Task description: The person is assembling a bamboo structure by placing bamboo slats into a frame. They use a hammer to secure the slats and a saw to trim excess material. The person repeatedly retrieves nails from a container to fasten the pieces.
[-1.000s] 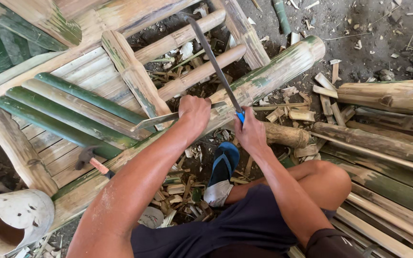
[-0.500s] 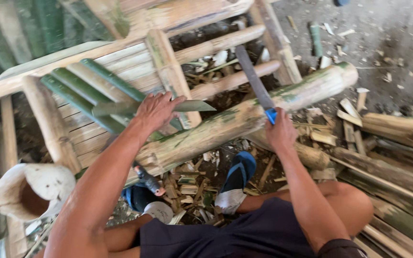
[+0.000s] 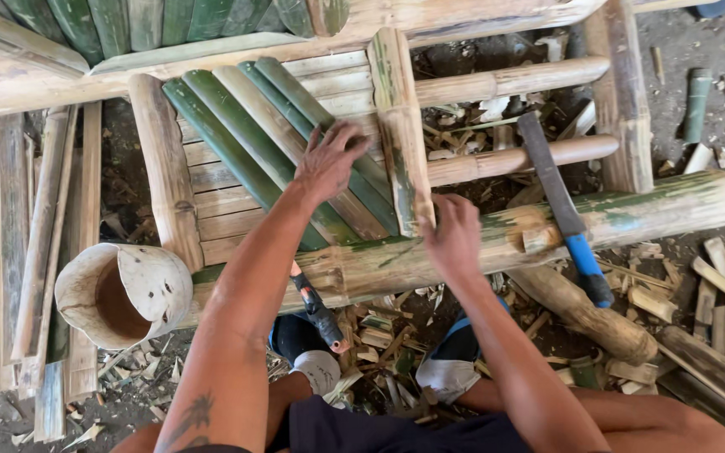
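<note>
Across the bamboo frame (image 3: 497, 82), head view: four green bamboo slats (image 3: 253, 126) lying side by side. One thick bamboo pole (image 3: 656, 210) crosses in front. One blue-handled machete (image 3: 562, 205) rests on that pole, well apart from both hands. Left hand (image 3: 329, 161), fingers spread, presses on the slats, gripping nothing. Right hand (image 3: 453, 236) lies open on the pole.

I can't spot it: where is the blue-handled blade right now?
The blue-handled blade lies to the right of the right hand, slanting across the big bamboo pole, unheld.
</note>
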